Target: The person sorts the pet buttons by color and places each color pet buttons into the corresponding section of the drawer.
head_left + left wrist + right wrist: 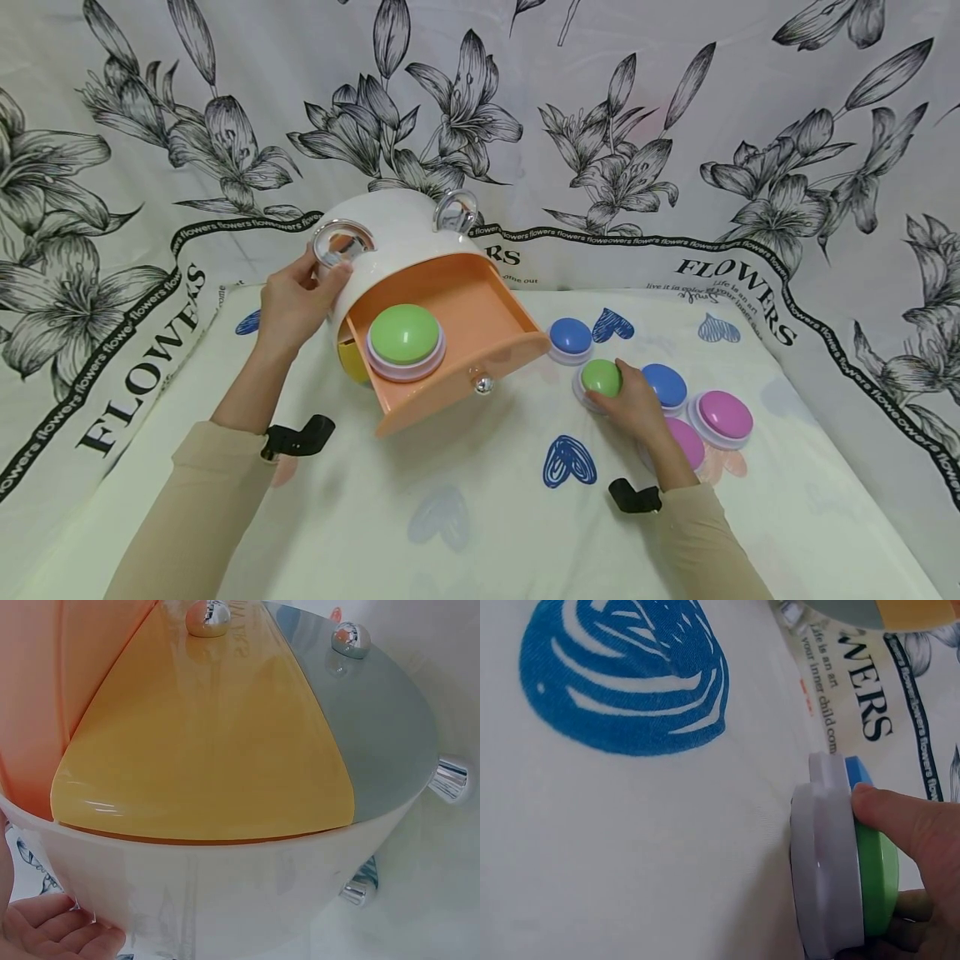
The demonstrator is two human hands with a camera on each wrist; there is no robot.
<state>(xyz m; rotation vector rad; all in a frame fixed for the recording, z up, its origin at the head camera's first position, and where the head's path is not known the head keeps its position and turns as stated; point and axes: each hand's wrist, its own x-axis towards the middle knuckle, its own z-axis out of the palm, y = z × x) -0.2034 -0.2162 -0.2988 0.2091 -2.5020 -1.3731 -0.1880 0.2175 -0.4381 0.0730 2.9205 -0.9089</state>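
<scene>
At the upper left of the table a white, rounded drawer box (393,218) sits tilted, its orange drawer (480,308) pulled out. One large green push button (405,335) on a pale base lies inside that drawer. My left hand (294,304) grips the box by its left side, thumb beside a silver ring (343,243); its fingers (64,926) curl against the white shell. The yellow drawer front (202,742) and grey one (375,712) are closed. Over to the right, my right hand (636,404) pinches another green push button (877,877) between thumb and fingers.
Around the right hand stand two blue push buttons, one behind (570,336) and one beside it (664,386). A pink button (722,415) lies further right, and a second pink button (684,444) is partly covered by the wrist. A flower-printed curtain (600,125) hangs behind.
</scene>
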